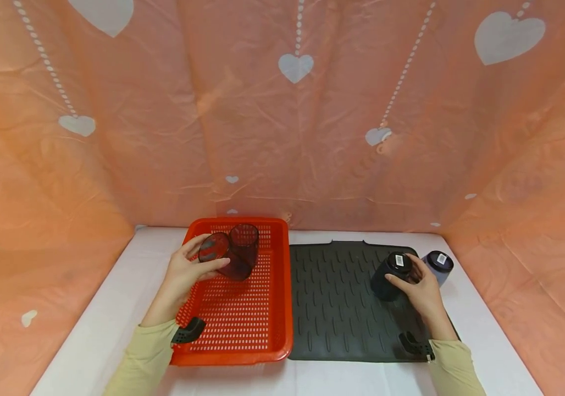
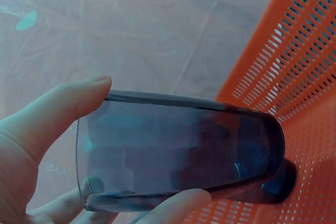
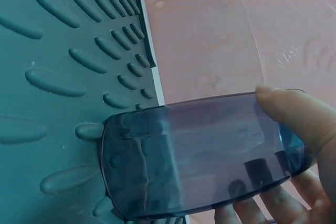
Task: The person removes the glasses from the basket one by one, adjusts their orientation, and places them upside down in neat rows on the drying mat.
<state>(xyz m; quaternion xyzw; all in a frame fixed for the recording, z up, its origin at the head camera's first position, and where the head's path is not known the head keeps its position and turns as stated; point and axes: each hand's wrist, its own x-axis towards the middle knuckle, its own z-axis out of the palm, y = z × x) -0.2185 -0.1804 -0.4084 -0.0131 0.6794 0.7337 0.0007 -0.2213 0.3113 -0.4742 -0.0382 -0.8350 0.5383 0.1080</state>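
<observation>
My left hand [image 1: 183, 278] grips a dark tinted drinking glass [image 1: 235, 268] near its rim, thumb on one side and fingers on the other. That glass is tilted over the red basket [image 1: 282, 341], its mouth toward the hand. A second tinted glass [image 1: 250, 252] is just behind it in the basket, partly hidden. On the right, my right hand [image 1: 425, 291] holds another tinted glass [image 3: 210, 156] by its base end, bottom up, mouth at the dark mat [image 1: 332, 308]. Whether the rim touches the mat is hard to tell. Beside that hand stands an upside-down glass [image 1: 439, 265].
Basket and mat lie side by side on a white-covered table [image 1: 99, 330]. The basket has raised, perforated walls; the mat carries raised ridges. An orange-pink curtain [image 1: 262, 137] with white hearts encloses the back and both sides.
</observation>
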